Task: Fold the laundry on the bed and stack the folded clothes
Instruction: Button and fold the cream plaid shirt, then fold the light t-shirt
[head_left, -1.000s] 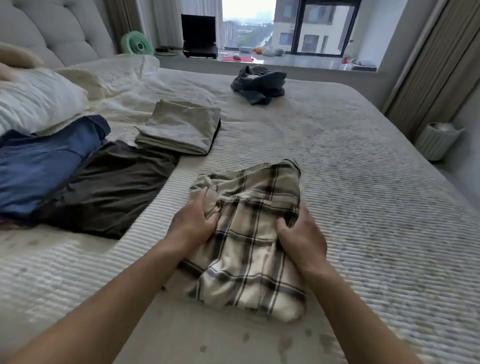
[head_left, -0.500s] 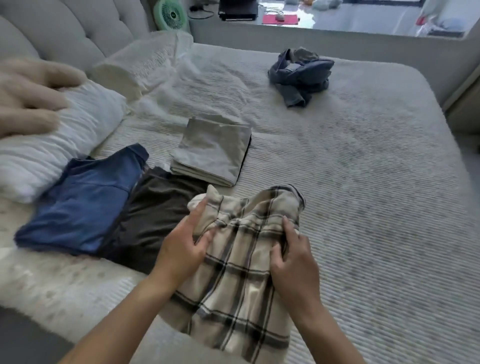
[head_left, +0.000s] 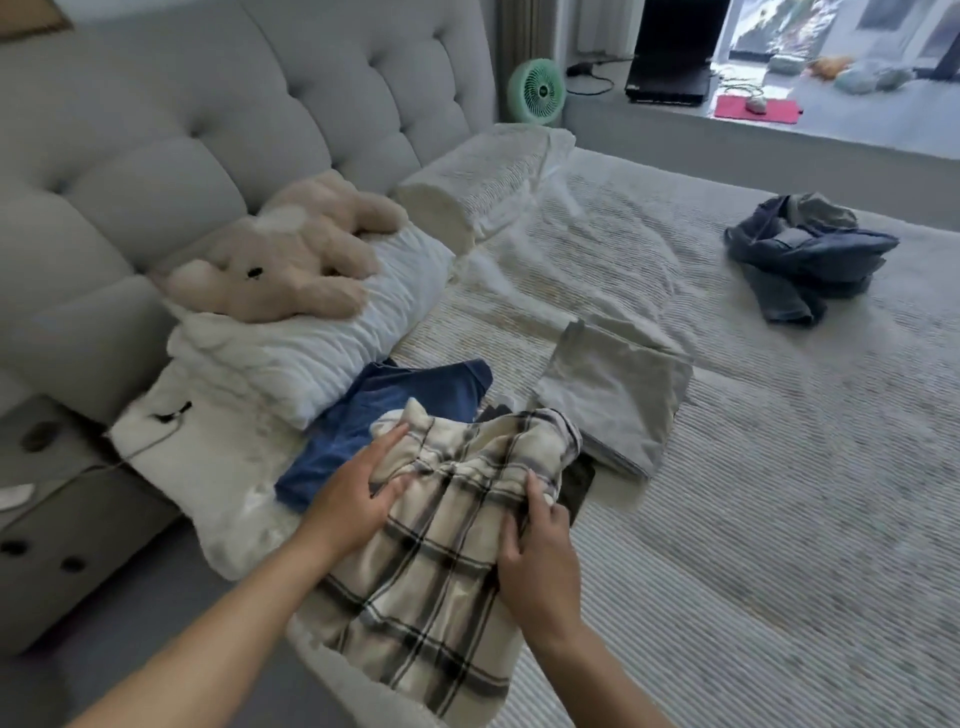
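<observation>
Both hands, left (head_left: 353, 493) and right (head_left: 537, 551), grip folded plaid shirt (head_left: 441, 561), carrying it; next: set on blue top (head_left: 384, 415) stack.

No text, label, brand, number or sign can be read anywhere in the view
</observation>
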